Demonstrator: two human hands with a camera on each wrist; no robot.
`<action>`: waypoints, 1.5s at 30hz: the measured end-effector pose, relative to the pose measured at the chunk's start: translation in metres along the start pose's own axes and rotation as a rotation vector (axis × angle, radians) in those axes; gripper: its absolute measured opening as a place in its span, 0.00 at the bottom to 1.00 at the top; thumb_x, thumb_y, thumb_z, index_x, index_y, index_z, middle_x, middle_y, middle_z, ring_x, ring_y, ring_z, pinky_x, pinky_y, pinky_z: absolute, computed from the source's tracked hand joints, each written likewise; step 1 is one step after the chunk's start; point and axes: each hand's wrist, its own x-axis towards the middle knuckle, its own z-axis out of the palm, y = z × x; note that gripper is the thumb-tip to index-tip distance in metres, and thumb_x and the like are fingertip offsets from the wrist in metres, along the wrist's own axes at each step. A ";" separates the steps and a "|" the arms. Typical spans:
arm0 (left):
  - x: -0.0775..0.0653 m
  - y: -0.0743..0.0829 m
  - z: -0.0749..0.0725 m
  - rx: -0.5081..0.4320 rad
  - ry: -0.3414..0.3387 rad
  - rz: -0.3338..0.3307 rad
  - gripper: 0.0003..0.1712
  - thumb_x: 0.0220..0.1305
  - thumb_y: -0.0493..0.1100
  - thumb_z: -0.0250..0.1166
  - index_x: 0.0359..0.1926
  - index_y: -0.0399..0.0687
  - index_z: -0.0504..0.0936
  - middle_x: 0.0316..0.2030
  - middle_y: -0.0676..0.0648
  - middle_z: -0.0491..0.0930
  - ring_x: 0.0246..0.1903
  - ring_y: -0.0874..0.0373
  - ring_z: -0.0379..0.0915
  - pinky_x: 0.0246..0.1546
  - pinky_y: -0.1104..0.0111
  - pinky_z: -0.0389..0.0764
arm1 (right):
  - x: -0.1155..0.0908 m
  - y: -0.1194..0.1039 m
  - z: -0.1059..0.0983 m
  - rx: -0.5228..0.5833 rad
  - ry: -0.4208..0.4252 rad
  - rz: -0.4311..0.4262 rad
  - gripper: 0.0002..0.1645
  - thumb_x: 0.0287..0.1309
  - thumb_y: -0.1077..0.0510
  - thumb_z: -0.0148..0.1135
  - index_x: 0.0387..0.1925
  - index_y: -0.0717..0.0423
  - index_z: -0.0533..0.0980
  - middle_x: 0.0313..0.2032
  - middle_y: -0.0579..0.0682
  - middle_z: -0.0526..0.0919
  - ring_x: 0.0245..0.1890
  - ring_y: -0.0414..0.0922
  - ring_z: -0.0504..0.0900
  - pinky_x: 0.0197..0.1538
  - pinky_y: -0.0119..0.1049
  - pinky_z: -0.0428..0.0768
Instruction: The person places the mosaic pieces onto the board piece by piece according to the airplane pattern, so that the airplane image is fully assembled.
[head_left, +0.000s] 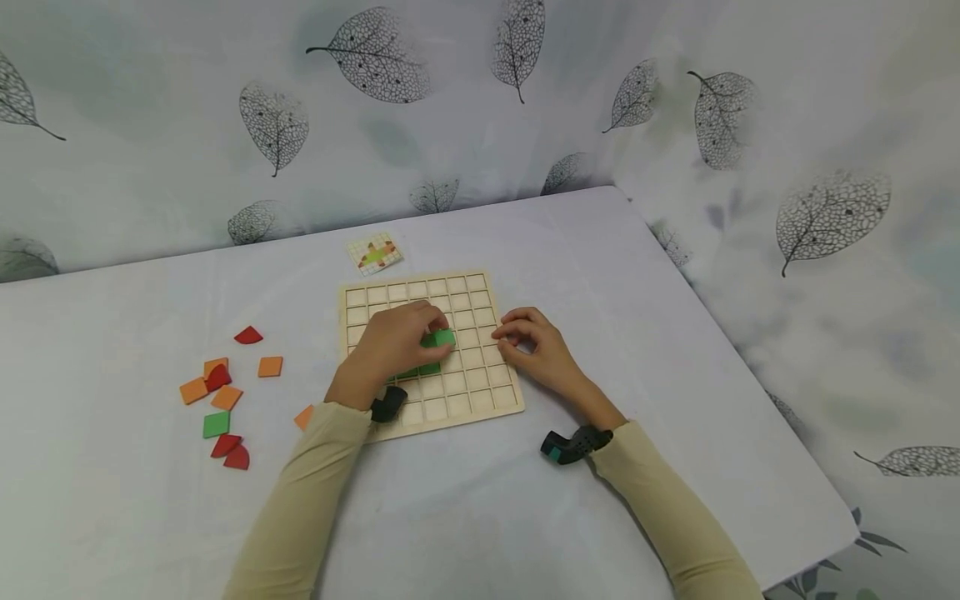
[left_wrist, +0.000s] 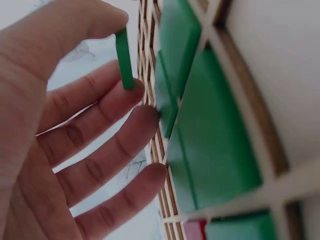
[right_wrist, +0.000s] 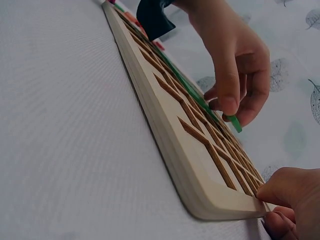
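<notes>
A pale wooden grid board (head_left: pixel 465 407) lies on the white table under both hands. Over its middle, the left hand (head_left: pixel 397 337) pinches a small green square tile (left_wrist: pixel 125 60) between thumb and fingertips. In the left wrist view the tile is edge-on, just off the grid. Several green tiles (left_wrist: pixel 212 125) sit in the cells beside those fingers, with a bit of a red piece (left_wrist: pixel 194 230) below them. The right hand (head_left: pixel 542 352) holds the board's right edge, its thumb on the rim and its fingers curled at the side, as the right wrist view (right_wrist: pixel 295 195) shows.
Left of the board lie loose orange squares (head_left: pixel 270 367), red quarter-circle pieces (head_left: pixel 248 335) and a green square (head_left: pixel 216 424). One orange piece (head_left: pixel 303 417) is beside the left sleeve. A pattern card (head_left: pixel 375 253) rests behind the board. Leaf-print cloth hangs behind the table.
</notes>
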 end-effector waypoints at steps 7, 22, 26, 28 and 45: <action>0.004 0.001 0.005 0.067 -0.010 -0.012 0.14 0.60 0.51 0.69 0.41 0.48 0.83 0.37 0.51 0.80 0.35 0.58 0.77 0.34 0.62 0.79 | 0.001 0.002 0.000 0.003 -0.001 -0.001 0.08 0.58 0.73 0.62 0.40 0.72 0.80 0.51 0.68 0.74 0.40 0.56 0.78 0.48 0.47 0.76; 0.002 0.003 0.004 0.055 -0.024 0.004 0.15 0.59 0.50 0.71 0.43 0.47 0.84 0.39 0.49 0.79 0.38 0.55 0.78 0.37 0.62 0.79 | 0.001 0.001 0.001 -0.001 0.001 -0.001 0.08 0.57 0.73 0.62 0.40 0.72 0.80 0.51 0.68 0.74 0.39 0.56 0.77 0.48 0.46 0.76; 0.001 0.002 0.003 0.041 -0.040 -0.003 0.15 0.61 0.50 0.69 0.44 0.47 0.84 0.40 0.49 0.79 0.39 0.55 0.78 0.38 0.62 0.79 | 0.001 0.000 0.001 0.004 -0.002 -0.003 0.08 0.57 0.73 0.62 0.40 0.72 0.80 0.51 0.68 0.74 0.40 0.56 0.77 0.48 0.46 0.76; 0.001 0.002 0.004 0.030 -0.046 -0.001 0.15 0.61 0.50 0.69 0.45 0.47 0.83 0.40 0.48 0.79 0.40 0.55 0.78 0.39 0.61 0.79 | 0.001 0.000 0.001 0.010 -0.001 -0.011 0.08 0.57 0.73 0.61 0.40 0.73 0.80 0.51 0.69 0.74 0.40 0.57 0.77 0.48 0.47 0.76; -0.009 -0.004 -0.002 -0.119 -0.050 0.037 0.12 0.65 0.44 0.65 0.47 0.44 0.83 0.43 0.48 0.79 0.40 0.55 0.78 0.44 0.62 0.78 | 0.000 0.000 0.000 0.002 -0.003 -0.018 0.09 0.57 0.74 0.61 0.40 0.73 0.80 0.51 0.70 0.73 0.39 0.57 0.77 0.48 0.48 0.75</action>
